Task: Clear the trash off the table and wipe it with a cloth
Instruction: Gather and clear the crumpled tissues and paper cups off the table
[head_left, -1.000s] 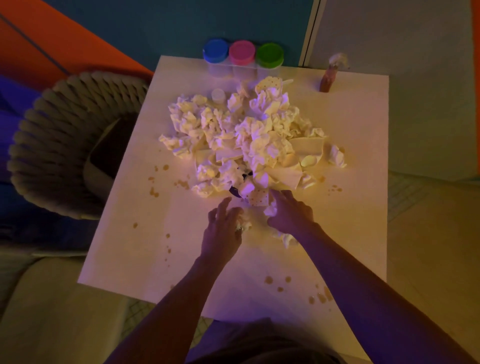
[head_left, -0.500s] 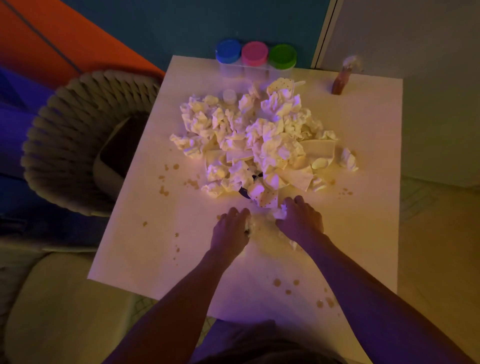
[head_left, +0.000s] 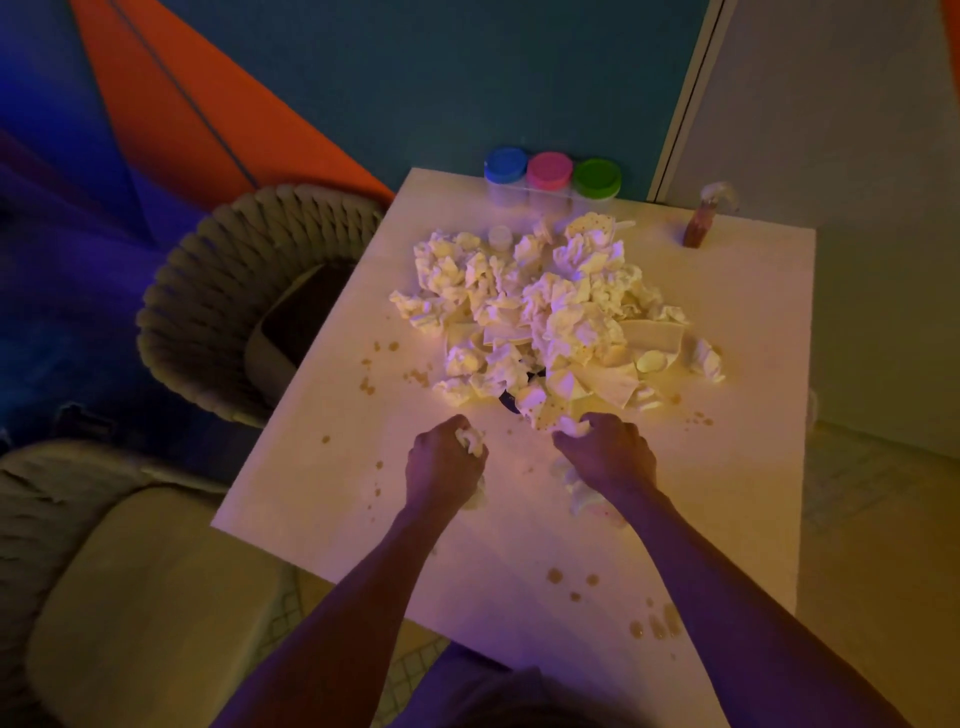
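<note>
A big heap of crumpled paper tissues (head_left: 540, 312) lies in the middle of the white table (head_left: 737, 332). Just in front of the heap, my left hand (head_left: 447, 462) grips a crumpled tissue in its curled fingers. To its right, my right hand (head_left: 608, 452) holds another crumpled tissue, and more paper (head_left: 584, 493) shows under its wrist. Brown spots (head_left: 652, 623) stain the table near the front edge and left of the heap. No cloth is in sight.
Three jars with blue (head_left: 505, 165), pink (head_left: 549, 170) and green (head_left: 597, 177) lids stand at the table's far edge. A small brown spray bottle (head_left: 698, 226) stands at the back right. A woven basket (head_left: 218, 296) sits on the floor left of the table.
Both hands have curled into fists around tissues and drawn slightly back from the heap. The camera has shifted, so the table sits further right in view.
</note>
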